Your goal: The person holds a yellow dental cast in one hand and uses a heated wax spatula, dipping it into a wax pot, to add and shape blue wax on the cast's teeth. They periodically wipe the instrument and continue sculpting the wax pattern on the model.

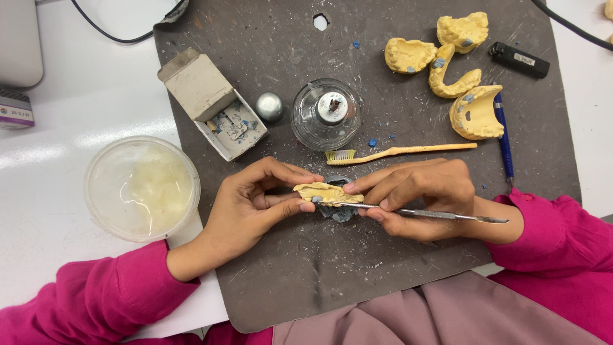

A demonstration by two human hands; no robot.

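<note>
My left hand (255, 201) pinches a yellow dental plaster cast (324, 191) between thumb and fingers, just above the dark work mat (300, 268). My right hand (421, 195) steadies the cast's other end and holds a thin metal carving tool (440, 215), whose tip lies along the cast's near edge. A lump of blue-grey wax (338, 214) shows under the cast. Pink sleeves cover both forearms.
A glass spirit lamp (326, 114), its metal cap (269, 107), and an open cardboard box (214, 105) sit behind my hands. A yellow toothbrush (399, 152), several more yellow casts (447, 70), a blue pen (504, 137) and a black lighter (519, 60) lie right. A lidded plastic tub (142, 188) stands left.
</note>
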